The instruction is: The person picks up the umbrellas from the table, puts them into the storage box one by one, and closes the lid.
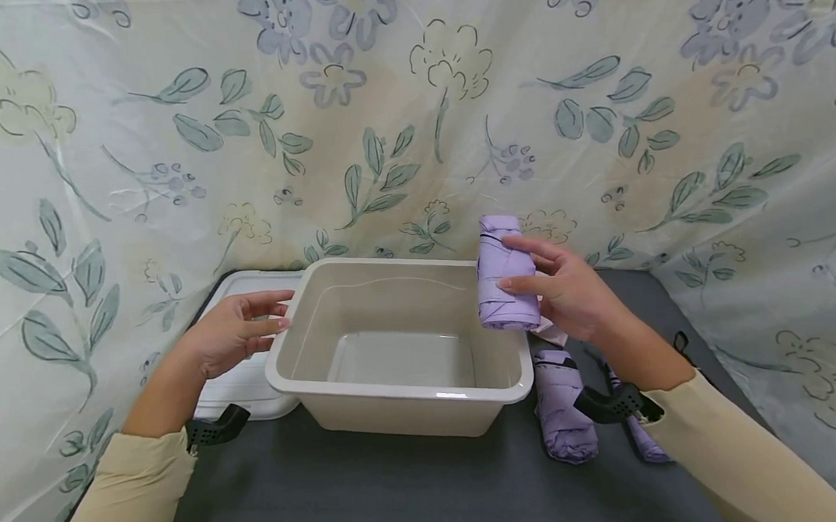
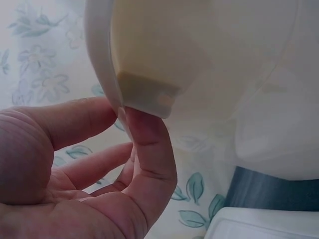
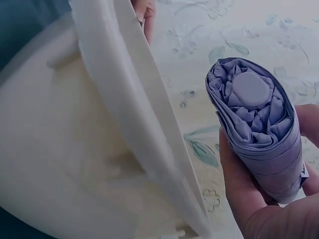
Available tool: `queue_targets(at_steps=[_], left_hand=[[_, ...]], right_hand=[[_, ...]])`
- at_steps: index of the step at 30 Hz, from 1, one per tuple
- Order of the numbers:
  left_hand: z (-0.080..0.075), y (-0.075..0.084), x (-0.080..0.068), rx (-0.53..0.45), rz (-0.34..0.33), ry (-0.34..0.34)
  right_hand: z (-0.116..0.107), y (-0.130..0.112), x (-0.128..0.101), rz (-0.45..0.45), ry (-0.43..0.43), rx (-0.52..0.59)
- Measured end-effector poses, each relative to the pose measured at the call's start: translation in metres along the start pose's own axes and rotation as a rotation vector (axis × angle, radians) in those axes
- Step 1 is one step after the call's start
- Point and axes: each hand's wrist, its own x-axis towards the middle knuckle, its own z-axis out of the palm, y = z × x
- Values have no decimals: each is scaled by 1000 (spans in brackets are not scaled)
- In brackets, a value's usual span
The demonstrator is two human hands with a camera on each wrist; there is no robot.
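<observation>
My right hand (image 1: 566, 289) grips a folded lavender umbrella (image 1: 506, 277) and holds it upright over the right rim of a beige plastic tub (image 1: 414, 421). In the right wrist view the umbrella (image 3: 259, 134) shows its round end cap amid gathered fabric, with thumb and fingers on either side. Nothing lies on the tub's visible floor. At the tub's left end my left hand (image 1: 235, 331) pinches the rim; in the left wrist view the thumb and a bent finger of the left hand (image 2: 149, 159) meet at the rim (image 2: 102, 55).
A second rolled lavender umbrella (image 1: 566, 410) lies right of the tub on the dark table (image 1: 400, 495). Another lavender item (image 1: 646, 438) is partly hidden under my right forearm. A white lid (image 1: 245, 397) lies left of the tub, partly beneath it. Floral cloth (image 1: 412, 121) hangs behind.
</observation>
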Motion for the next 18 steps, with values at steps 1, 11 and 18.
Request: queue_targets(at_steps=[1, 11, 18], left_hand=[[0, 0, 0, 1, 1, 0], [3, 0, -1, -1, 0, -1], [5, 0, -3, 17, -4, 23]], right_hand=[[2, 0, 1, 5, -3, -3], [20, -1, 9, 56, -17, 53], [30, -3, 15, 115, -46, 43]])
